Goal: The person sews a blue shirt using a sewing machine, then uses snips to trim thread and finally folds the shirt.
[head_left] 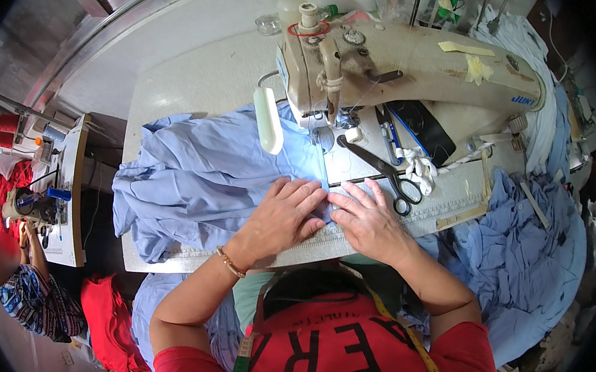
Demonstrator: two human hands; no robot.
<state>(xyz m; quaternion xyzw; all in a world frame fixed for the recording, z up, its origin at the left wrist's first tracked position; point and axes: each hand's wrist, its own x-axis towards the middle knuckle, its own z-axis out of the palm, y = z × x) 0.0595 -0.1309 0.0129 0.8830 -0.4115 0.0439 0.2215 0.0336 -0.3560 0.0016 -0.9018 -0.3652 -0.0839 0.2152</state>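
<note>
A pale blue cloth [200, 170] lies bunched over the left of the sewing table, its right edge running up to the needle area of a beige sewing machine [422, 62]. My left hand [282, 216] rests flat on this cloth near its front right corner, fingers stretched toward the machine. Just right of it, my right hand [369, 220] has its fingers spread, the leftmost tips touching the cloth's edge. Whether the tips also pinch the edge cannot be made out. A lit lamp [268, 121] hangs over the cloth, left of the needle.
Black-handled scissors [384, 169], a white cord bundle [421, 172] and a dark flat case [423, 130] lie right of the needle. More blue cloth [519, 248] is heaped at the right. Another person [27, 283] sits at a second machine on the left.
</note>
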